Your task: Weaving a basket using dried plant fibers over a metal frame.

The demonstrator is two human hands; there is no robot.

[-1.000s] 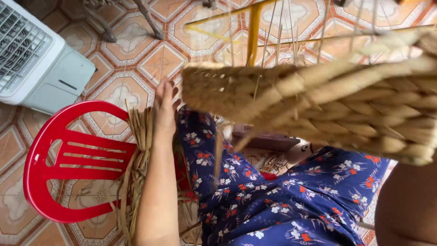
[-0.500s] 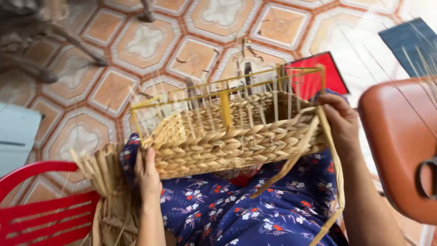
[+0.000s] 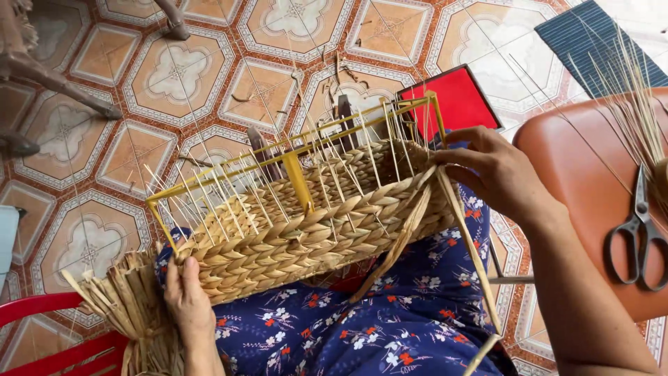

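Moved: view now closer than half a second ago; basket sits lower and more level on the lap, both hands kept at its ends.
Basket: half-woven rectangular straw basket on yellow wire frame [image 3: 306, 223], resting on blue floral-cloth lap [image 3: 390, 320].
Left hand [image 3: 186, 301]: fingers clasped on the basket's near-left corner.
Right hand [image 3: 497, 174]: fingers curled on the right end, pinching a flat straw strand [image 3: 467, 244].
Nearby: loose straw bundle [image 3: 129, 306] on red plastic chair [image 3: 49, 341]; black-handled scissors [image 3: 637, 233] on orange seat [image 3: 577, 160].
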